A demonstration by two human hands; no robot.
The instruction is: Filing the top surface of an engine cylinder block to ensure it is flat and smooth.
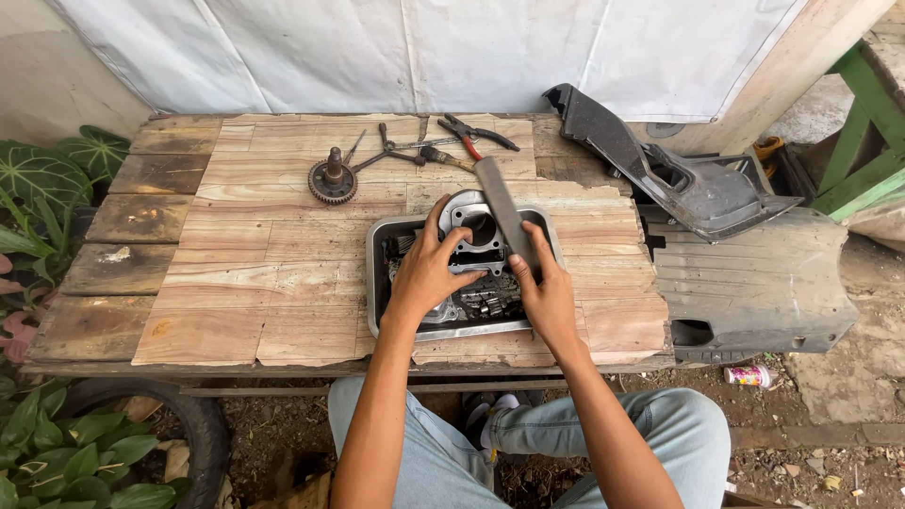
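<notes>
One metal tray (377, 283) is sitting on the wooden plank table (245, 273) and is serving as the reference here. Inside the tray, one engine cylinder block (476, 236) is lying with its round bore facing up and slightly away from the person. The left hand (429, 269) is gripping the near-left side of the block, fingers spread over its top edge. The right hand (545, 287) is grasping one flat file (501, 212) at its near end, just inside the tray's right half. The file's long axis is running from the right hand diagonally up and to the left, across the block's top face, its far tip pointing beyond the tray's far rim. Small metal parts are lying in the tray beneath the block; their count cannot be told.

Beyond the tray's far rim, one pair of red-handled pliers (476, 137) is lying. Far-left of the tray, one toothed gear on a shaft (333, 179) is standing upright. Right of the tray, two dark plastic body panels (745, 283) are resting at the table's edge.
</notes>
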